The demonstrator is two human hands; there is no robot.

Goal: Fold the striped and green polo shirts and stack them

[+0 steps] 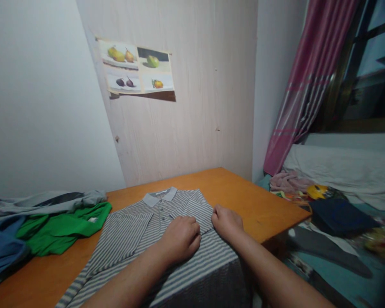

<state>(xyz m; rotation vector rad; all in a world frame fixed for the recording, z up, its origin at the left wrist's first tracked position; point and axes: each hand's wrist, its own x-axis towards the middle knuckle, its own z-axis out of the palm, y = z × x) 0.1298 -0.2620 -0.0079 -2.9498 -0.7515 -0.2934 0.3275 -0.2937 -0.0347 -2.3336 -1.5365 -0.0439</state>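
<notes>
A grey-and-white striped polo shirt [125, 237] lies front up, its light grey collar [160, 196] toward the wall. Both sleeves are folded in over its front. My left hand [182, 237] is closed over the sleeve on the right side, fingers curled down into the cloth, fingertips hidden. At the shirt's right edge, beside that same sleeve, my right hand [226, 221] is closed on the fabric. The lower part of the shirt comes toward me and hangs over the near table edge, with darker cloth below the stripes.
The shirt lies on an orange-brown wooden table [253, 201]. A green garment [67, 226], a grey one [51, 203] and a blue one [6, 244] are heaped at left. Fruit pictures [137, 66] hang on the wall. Right of the table are a pink curtain [303, 85] and a dark blue item [343, 216].
</notes>
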